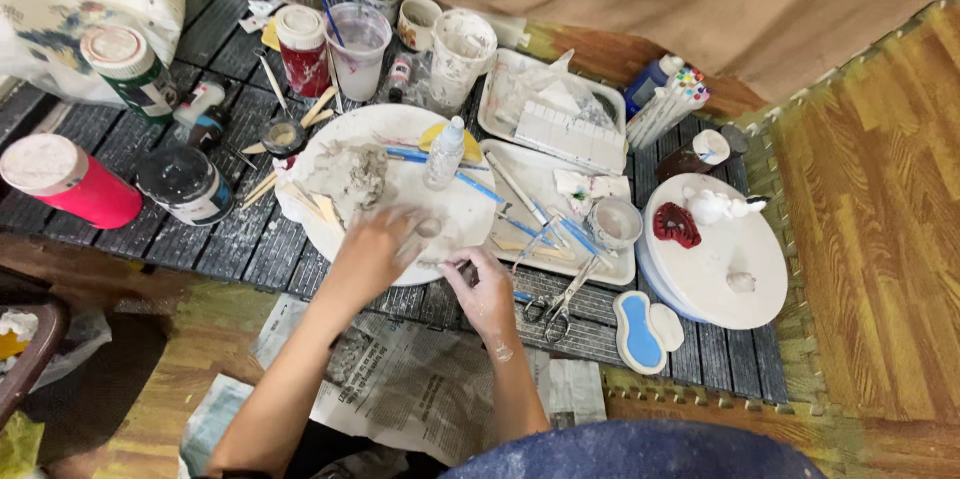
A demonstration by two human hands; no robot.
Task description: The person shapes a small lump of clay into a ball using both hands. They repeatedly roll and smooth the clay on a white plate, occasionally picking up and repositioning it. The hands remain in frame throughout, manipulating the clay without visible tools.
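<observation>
Seemingly, from the head view, the left hand (372, 251) presses a small clay piece (428, 228) onto the near edge of the round white board (400, 129), its grip closed around it; the right hand (487, 291) pinches a thin tool (445, 263) just beside it. Keep the clay pinned steady and guide the tool tip lightly, clear of the spray bottle (444, 152) further back

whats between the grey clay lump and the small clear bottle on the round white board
In the head view, only bare white board lies between the clay lump and the small bottle; nothing sits in that stretch.
</observation>
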